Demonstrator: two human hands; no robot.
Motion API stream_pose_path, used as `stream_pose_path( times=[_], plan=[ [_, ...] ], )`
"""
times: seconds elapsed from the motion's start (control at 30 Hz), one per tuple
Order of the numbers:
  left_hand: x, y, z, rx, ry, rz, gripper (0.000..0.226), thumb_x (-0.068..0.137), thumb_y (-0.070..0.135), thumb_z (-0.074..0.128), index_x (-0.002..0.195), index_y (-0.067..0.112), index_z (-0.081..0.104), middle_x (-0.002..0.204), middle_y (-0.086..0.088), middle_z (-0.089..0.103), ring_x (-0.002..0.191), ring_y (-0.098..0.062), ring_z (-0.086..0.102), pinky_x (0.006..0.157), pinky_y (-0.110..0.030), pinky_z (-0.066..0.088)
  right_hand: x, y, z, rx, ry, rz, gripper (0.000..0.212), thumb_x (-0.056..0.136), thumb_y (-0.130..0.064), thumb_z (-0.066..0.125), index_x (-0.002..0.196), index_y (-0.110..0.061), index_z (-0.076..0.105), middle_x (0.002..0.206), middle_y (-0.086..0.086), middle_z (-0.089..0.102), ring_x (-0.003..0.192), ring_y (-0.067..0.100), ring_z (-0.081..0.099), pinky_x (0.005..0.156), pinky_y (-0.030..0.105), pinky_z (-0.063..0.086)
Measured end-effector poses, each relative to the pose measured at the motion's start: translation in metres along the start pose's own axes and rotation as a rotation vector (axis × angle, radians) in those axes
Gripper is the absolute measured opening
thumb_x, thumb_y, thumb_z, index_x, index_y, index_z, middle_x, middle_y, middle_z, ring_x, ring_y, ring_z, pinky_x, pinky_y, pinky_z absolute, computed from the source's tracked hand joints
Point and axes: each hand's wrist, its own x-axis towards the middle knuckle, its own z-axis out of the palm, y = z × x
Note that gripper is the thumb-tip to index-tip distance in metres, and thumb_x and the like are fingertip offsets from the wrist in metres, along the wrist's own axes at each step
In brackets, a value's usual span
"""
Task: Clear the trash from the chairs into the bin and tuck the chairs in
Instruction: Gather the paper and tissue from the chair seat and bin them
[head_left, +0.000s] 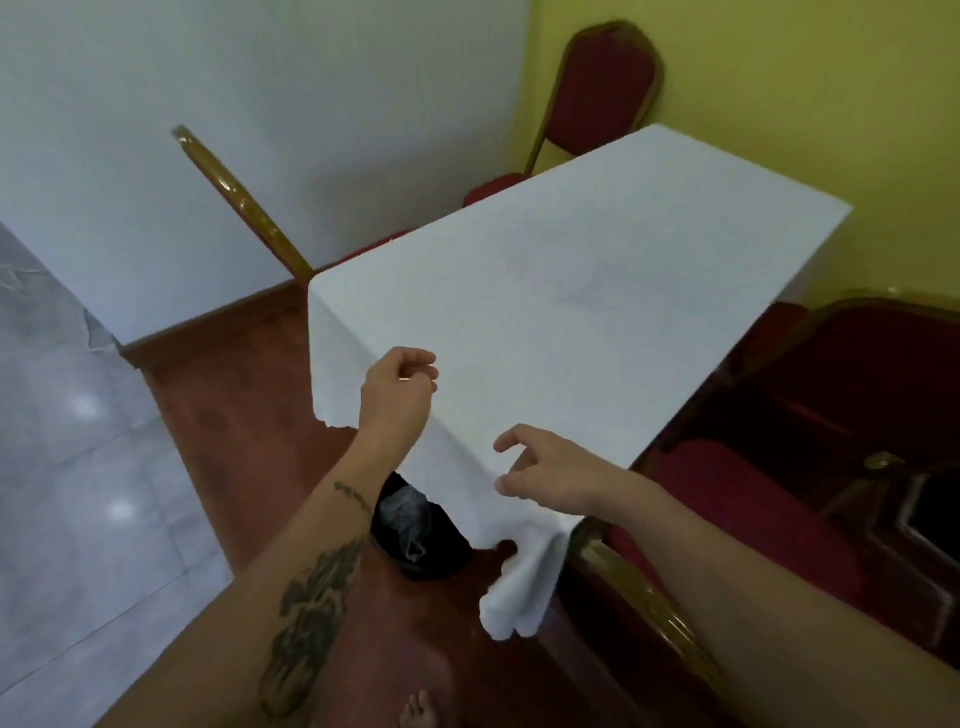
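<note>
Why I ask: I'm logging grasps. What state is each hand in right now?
Left hand: closed, fingers curled, nothing visible in it.
Right hand: open, fingers loosely spread, holding nothing.

No text, label, brand, number or sign can be read anywhere in view. A short dark line of tattoo marks is seen on the left forearm, at its wrist end, but it is too blurred to be made out as letters.
</note>
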Motion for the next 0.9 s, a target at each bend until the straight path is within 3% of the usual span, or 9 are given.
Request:
stream_pose_path(
  times=[0.1,0.3,0.53,0.63,0.73,0.9],
  plan=[
    [-0.061,0.035,0.047,0.029,-0.08,0.109,0.031,0.091,0.001,0.043,0.101,0.018,0.066,0.095,0.001,0.067,0.082,-0.013,0.065,0.069,-0.024,0.048,-0.078,0.052,-0.035,0.046,0.113,-0.003,0.045,0.089,-0.034,0.066,0.131,-0.033,0.049,0.11,-0.001,0.065,0.101,0.015,0.064,0.094,0.037,0.052],
    [-0.168,0.072,0.159,0.056,-0.248,0.153,0.032,0.088,0.0,0.043,0.097,0.018,0.068,0.095,-0.004,0.071,0.08,-0.019,0.067,0.077,-0.034,0.051,-0.219,0.183,-0.082,0.127,0.331,0.036,0.044,0.088,-0.025,0.069,0.129,-0.022,0.054,0.094,-0.005,0.064,0.082,0.009,0.063,0.074,0.025,0.05],
    [-0.273,0.106,0.312,0.11,-0.505,0.2,0.027,0.089,-0.004,0.046,0.095,0.013,0.067,0.089,-0.011,0.069,0.069,-0.017,0.063,0.061,-0.025,0.046,-0.361,0.317,-0.13,0.282,0.499,0.238,0.047,0.093,-0.025,0.067,0.135,-0.026,0.046,0.111,0.011,0.067,0.097,0.024,0.068,0.081,0.04,0.057],
    [-0.301,0.116,0.365,0.171,-0.607,0.204,0.025,0.092,-0.001,0.047,0.104,0.009,0.066,0.085,-0.007,0.067,0.072,-0.018,0.062,0.06,-0.025,0.045,-0.402,0.359,-0.148,0.324,0.571,0.279,0.047,0.094,-0.022,0.065,0.137,-0.023,0.045,0.099,0.006,0.064,0.086,0.021,0.062,0.072,0.035,0.051],
    [-0.314,0.124,0.412,0.205,-0.689,0.207,0.024,0.092,0.003,0.049,0.103,0.016,0.067,0.087,-0.003,0.07,0.073,-0.014,0.065,0.062,-0.025,0.048,-0.426,0.396,-0.166,0.33,0.649,0.325,0.047,0.094,-0.021,0.065,0.136,-0.022,0.045,0.093,0.004,0.06,0.076,0.017,0.058,0.068,0.033,0.048],
    [-0.323,0.144,0.479,0.181,-0.74,0.231,0.025,0.092,0.005,0.05,0.103,0.019,0.068,0.089,-0.001,0.071,0.074,-0.013,0.067,0.067,-0.026,0.05,-0.437,0.438,-0.207,0.333,0.732,0.354,0.05,0.092,-0.022,0.067,0.137,-0.024,0.045,0.094,-0.005,0.05,0.077,0.011,0.049,0.069,0.029,0.043]
  ],
)
